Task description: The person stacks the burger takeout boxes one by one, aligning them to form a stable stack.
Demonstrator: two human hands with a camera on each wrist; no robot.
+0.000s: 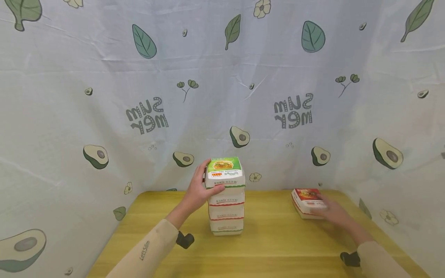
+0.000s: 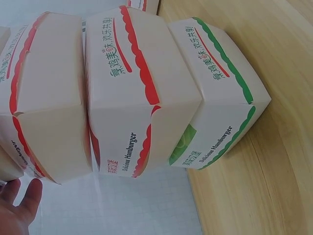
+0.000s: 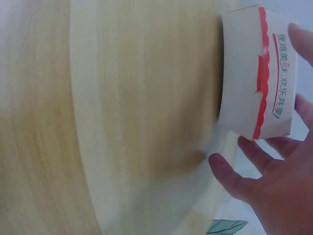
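Note:
A stack of several white hamburger boxes (image 1: pixel 226 210) stands on the table, some trimmed red and some green. My left hand (image 1: pixel 201 190) grips the top hamburger box (image 1: pixel 224 170), which has a green lid; the thumb lies across its front and the fingers go round the left side. In the left wrist view, fingertips (image 2: pixel 32 193) show beside the stack's upper end. On the right, a red-lidded hamburger box (image 1: pixel 307 199) lies flat. Beside it is my right hand (image 1: pixel 335 212), blurred in the head view. Its spread fingers (image 3: pixel 254 154) reach around one end in the right wrist view.
The yellow wooden table (image 1: pixel 274 247) carries both the stack and the single box. Behind it hangs a pale curtain (image 1: pixel 215 108) printed with avocados, leaves and flowers, close to the table's back edge. The single box stands near the back right corner.

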